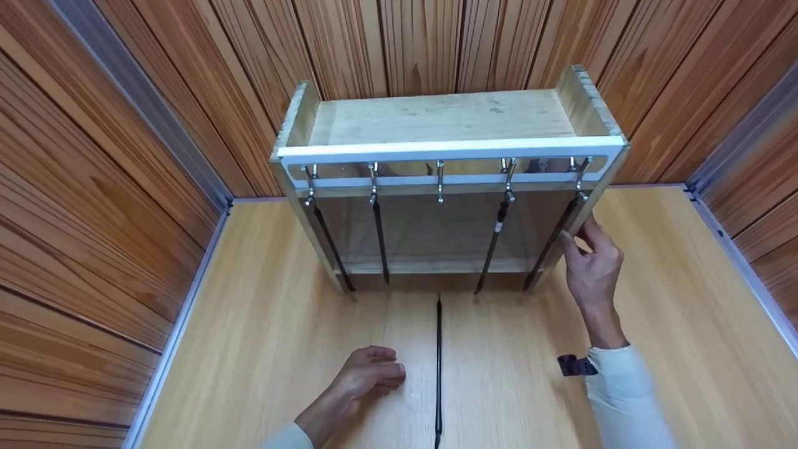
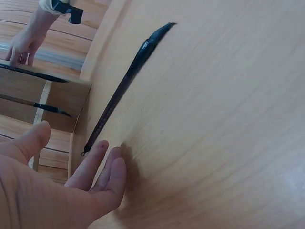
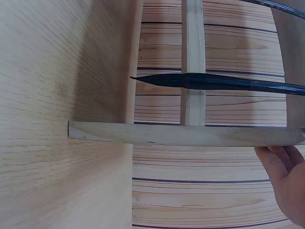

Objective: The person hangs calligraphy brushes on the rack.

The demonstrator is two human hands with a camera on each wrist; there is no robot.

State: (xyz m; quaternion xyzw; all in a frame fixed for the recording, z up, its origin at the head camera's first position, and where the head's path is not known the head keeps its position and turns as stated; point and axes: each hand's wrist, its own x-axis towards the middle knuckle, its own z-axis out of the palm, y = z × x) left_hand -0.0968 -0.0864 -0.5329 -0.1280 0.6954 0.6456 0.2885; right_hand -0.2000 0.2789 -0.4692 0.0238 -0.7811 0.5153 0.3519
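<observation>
A wooden rack [image 1: 436, 118] with a white hook rail [image 1: 449, 149] stands before me. Several dark calligraphy brushes [image 1: 380, 243] hang from its hooks, two on each side of the middle hook [image 1: 441, 181]. My right hand [image 1: 595, 268] touches the outer face of the rack's right side panel [image 3: 190, 134], thumb near the front edge. Another calligraphy brush [image 1: 439, 362] lies on the table, its loop end toward the rack and its dark bristles toward me. Just left of this brush, my left hand [image 1: 371, 374] hovers close over the table with relaxed fingers, holding nothing.
The light wood table [image 1: 262, 349] is bordered by wood-plank walls [image 1: 93, 206] at the left, back and right, with metal strips [image 1: 174, 368] along its edges. Below the hooks, the hanging brushes reach nearly to the rack's foot. A crossbar [image 3: 193, 107] joins the rack's sides.
</observation>
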